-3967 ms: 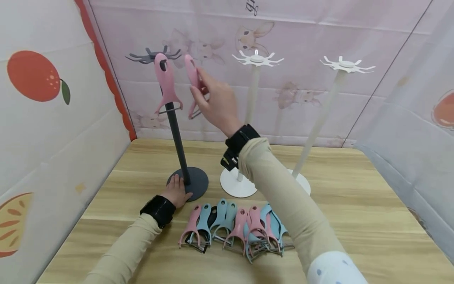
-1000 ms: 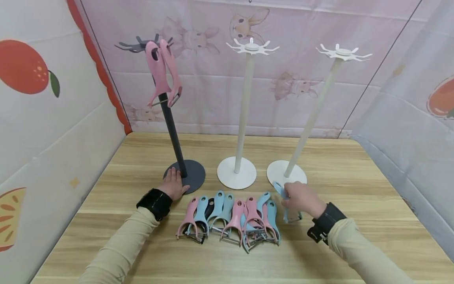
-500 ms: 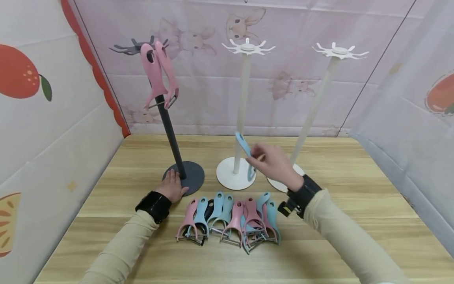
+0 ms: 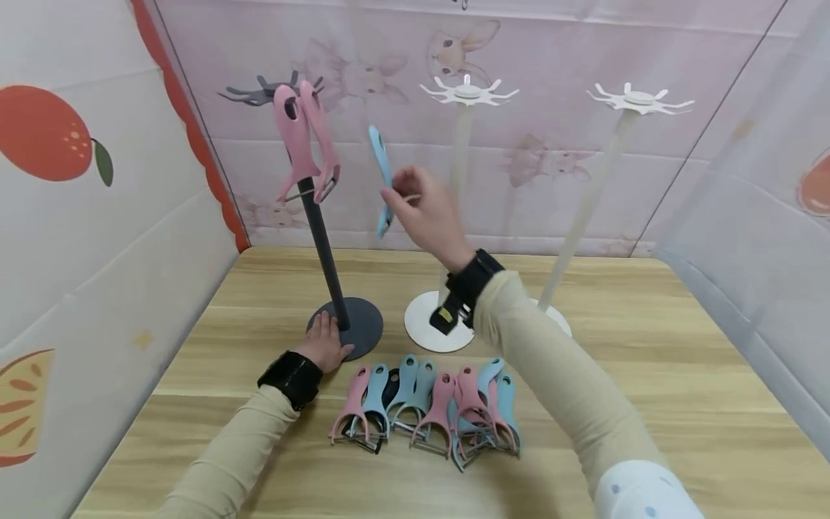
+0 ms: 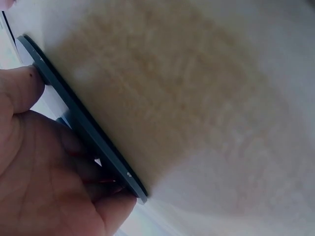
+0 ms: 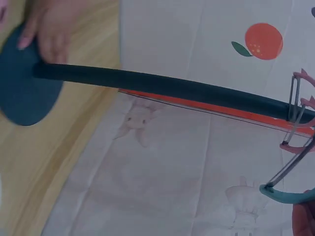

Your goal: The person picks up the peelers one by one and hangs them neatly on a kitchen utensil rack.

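My right hand (image 4: 424, 213) is raised in the air and pinches a blue peeler (image 4: 382, 176) by its lower end, handle up, to the right of the dark grey stand (image 4: 327, 252). Two pink peelers (image 4: 305, 148) hang from that stand's top hooks. My left hand (image 4: 324, 346) rests flat on the stand's round base (image 4: 359, 328), fingers straight; the left wrist view shows the base edge (image 5: 83, 125) against my palm. In the right wrist view the blue peeler's blade end (image 6: 288, 194) sits near the hanging pink peelers (image 6: 300, 98) and the dark pole (image 6: 162, 86).
Several pink and blue peelers (image 4: 434, 411) lie in a row on the wooden table (image 4: 648, 404) in front of me. Two white hook stands (image 4: 462, 209) (image 4: 609, 187) rise behind them. Printed fabric walls close in the left, back and right.
My right hand picked a blue peeler from the right end of the row and lifted it up and leftward toward the dark stand's top. My left hand stayed on the base.
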The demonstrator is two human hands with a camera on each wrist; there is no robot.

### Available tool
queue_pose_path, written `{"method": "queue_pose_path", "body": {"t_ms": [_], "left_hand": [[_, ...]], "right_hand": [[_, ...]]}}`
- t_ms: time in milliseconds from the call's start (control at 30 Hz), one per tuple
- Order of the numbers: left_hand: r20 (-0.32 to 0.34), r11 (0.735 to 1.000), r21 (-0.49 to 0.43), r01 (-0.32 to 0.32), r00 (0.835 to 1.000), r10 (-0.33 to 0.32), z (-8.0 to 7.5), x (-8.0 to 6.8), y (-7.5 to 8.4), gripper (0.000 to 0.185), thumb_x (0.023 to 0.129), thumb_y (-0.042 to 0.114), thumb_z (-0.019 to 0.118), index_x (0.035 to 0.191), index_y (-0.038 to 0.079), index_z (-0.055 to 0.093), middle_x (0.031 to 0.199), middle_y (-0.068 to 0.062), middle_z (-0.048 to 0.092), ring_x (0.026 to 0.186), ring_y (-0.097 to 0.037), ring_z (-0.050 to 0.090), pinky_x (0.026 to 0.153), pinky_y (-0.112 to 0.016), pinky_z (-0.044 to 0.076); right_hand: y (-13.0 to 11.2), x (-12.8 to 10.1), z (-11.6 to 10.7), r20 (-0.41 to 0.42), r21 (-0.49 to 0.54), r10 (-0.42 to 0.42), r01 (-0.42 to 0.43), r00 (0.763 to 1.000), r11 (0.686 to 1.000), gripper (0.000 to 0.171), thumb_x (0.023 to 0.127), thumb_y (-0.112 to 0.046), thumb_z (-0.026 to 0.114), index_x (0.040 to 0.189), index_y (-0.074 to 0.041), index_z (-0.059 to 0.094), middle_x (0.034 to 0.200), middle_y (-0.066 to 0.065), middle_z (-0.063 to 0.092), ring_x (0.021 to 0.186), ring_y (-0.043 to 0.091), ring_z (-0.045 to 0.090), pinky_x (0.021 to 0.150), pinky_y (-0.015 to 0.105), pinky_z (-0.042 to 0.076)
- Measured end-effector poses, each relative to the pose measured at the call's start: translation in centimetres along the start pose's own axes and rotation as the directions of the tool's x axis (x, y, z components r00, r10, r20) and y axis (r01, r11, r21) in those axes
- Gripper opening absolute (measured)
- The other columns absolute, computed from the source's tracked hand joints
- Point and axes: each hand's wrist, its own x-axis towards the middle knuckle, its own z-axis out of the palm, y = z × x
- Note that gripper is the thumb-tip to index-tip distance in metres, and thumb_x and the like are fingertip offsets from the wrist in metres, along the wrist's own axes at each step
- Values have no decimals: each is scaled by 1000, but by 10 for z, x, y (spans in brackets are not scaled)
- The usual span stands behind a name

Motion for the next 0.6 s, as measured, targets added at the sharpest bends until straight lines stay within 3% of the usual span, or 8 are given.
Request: {"method": "queue_pose_path", "body": {"t_ms": [300, 400, 600], "left_hand": [[-3, 999, -40, 4, 1000, -4, 7, 7, -2, 68, 97, 33, 38, 137, -17, 16, 143, -35, 3, 134, -43, 2, 107, -48, 13], [-19, 999, -35, 5, 1000, -5, 8, 7, -2, 68, 97, 34, 39, 137, -17, 17, 143, -35, 5, 134, -43, 4, 107, -48, 13], [-45, 999, -40, 10, 999, -11, 11, 7, -6, 69, 96, 34, 40, 136, -17, 18, 143, -35, 6, 133, -44, 5, 107, -48, 14]], "right_hand": [[-18, 56, 20, -94, -59, 40, -46, 995, 997, 19, 90, -11, 56, 104, 2, 53, 97, 11, 64, 84, 14, 60, 73, 18, 46], [-23, 67, 25, -79, -99, 54, -62, 995, 993, 20, 91, -13, 55, 105, 0, 52, 100, 10, 62, 88, 13, 60, 75, 16, 46], [-29, 75, 31, 32, -157, 43, -37, 999, 987, 19, 92, -13, 52, 108, -2, 50, 102, 10, 64, 88, 12, 59, 72, 17, 47]]}}
